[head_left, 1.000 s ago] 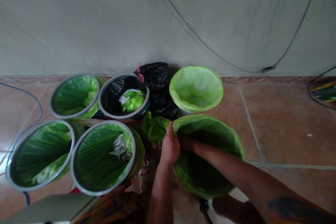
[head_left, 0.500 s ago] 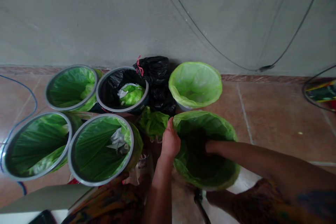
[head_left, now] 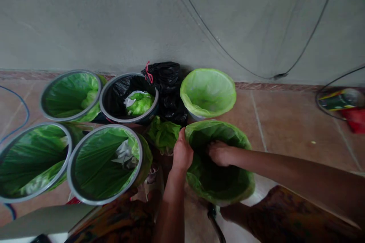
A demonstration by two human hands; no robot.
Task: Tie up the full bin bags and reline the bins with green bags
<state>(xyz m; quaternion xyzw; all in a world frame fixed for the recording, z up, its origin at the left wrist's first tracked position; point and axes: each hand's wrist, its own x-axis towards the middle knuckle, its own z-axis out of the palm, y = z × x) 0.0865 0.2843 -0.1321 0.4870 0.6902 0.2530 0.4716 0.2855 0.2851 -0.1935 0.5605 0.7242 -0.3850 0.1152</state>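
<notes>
Right hand [head_left: 219, 153] has come up out of the dark depth of the green-lined bin [head_left: 246, 142] since half a second ago; only its forearm and wrist showed then, now I see back and knuckles against the shadow. Left hand [head_left: 183, 152] has not shifted: closed on the left edge of the rim, thumb up. Hands apart, one on the rim, one inside. Right fingers point at the inner left wall; too dark to tell whether they pinch the liner [head_left: 209, 194] or merely press it. My reading: the rim is being steadied while the inside gets worked, now higher up than at the bottom. Bin stands in front of me on the tiled floor [head_left: 288, 121], just in front of a second green-lined bin by the wall [head_left: 218, 93]. Crumpled green bag [head_left: 163, 135] just left of my left hand; black garbage bag [head_left: 167, 78] behind that.
</notes>
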